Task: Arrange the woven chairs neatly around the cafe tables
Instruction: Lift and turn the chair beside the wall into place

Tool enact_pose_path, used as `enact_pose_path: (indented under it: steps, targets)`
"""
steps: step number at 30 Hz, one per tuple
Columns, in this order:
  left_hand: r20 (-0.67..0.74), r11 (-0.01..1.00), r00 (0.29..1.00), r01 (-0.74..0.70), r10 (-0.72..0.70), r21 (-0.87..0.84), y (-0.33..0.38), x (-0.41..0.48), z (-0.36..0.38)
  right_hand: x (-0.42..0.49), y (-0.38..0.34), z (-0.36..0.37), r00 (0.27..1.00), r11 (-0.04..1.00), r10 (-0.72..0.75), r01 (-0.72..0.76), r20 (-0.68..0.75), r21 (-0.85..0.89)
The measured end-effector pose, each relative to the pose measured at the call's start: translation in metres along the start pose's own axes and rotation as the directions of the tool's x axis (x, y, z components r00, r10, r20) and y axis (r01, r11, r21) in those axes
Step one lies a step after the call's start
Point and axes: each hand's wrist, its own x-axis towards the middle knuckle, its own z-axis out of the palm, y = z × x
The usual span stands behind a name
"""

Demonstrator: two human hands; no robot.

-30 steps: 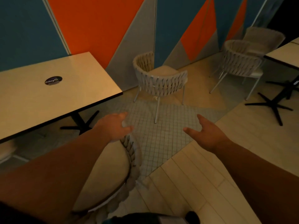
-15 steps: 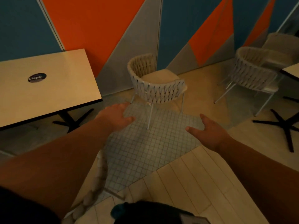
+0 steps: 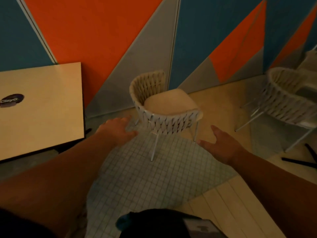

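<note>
A white woven chair [image 3: 164, 107] with a cream seat cushion stands on the small-tiled floor ahead, its curved back toward me and the wall behind it. My left hand [image 3: 118, 129] reaches forward, fingers spread, just short of the chair's left side and holding nothing. My right hand [image 3: 221, 145] is stretched out palm inward below the chair's right front corner, also empty. A cream cafe table [image 3: 41, 107] with a dark round sticker stands at the left. A second woven chair [image 3: 288, 100] sits at the right edge.
Orange, blue and grey wall panels [image 3: 106, 40] close off the back. Black legs of another table's base [image 3: 305, 160] lie on the floor at the right. Pale floor planks [image 3: 231, 208] run along the lower right. A dark object [image 3: 154, 224] sits at the bottom edge.
The view has moved forward and toward the chair by the wall. My left hand has let go of the near woven chair, which has dropped out of view; both hands now reach ahead.
</note>
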Motion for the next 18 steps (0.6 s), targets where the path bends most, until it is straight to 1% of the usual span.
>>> enact_pose_path:
  steps: [5, 8, 14, 16, 18]
  targets:
    - [0.001, 1.000, 1.000, 0.002, -0.002, -0.008, 0.035, 0.073, -0.010, 0.083, 0.013, -0.018, 0.998, 1.000, -0.029, 0.029, 0.048, 0.002]
    - [0.000, 1.000, 1.000, 0.019, -0.019, 0.002, 0.050, 0.107, -0.004, 0.134, 0.019, -0.025, 0.992, 0.998, -0.051, 0.055, 0.112, -0.028]
    - [-0.060, 0.995, 0.994, 0.093, -0.091, 0.026, 0.080, 0.174, 0.015, 0.247, 0.036, -0.038, 0.959, 0.979, -0.199, 0.203, 0.202, 0.003]
    - [-0.058, 0.992, 0.992, 0.118, -0.115, 0.040, 0.090, 0.194, 0.030, 0.281, 0.043, -0.036, 0.955, 0.983, -0.166, 0.181, 0.246, -0.041]
    - [-0.044, 0.986, 0.986, 0.161, -0.159, 0.034, 0.097, 0.216, 0.046, 0.310, 0.049, -0.031, 0.951, 0.988, -0.131, 0.149, 0.281, -0.043]
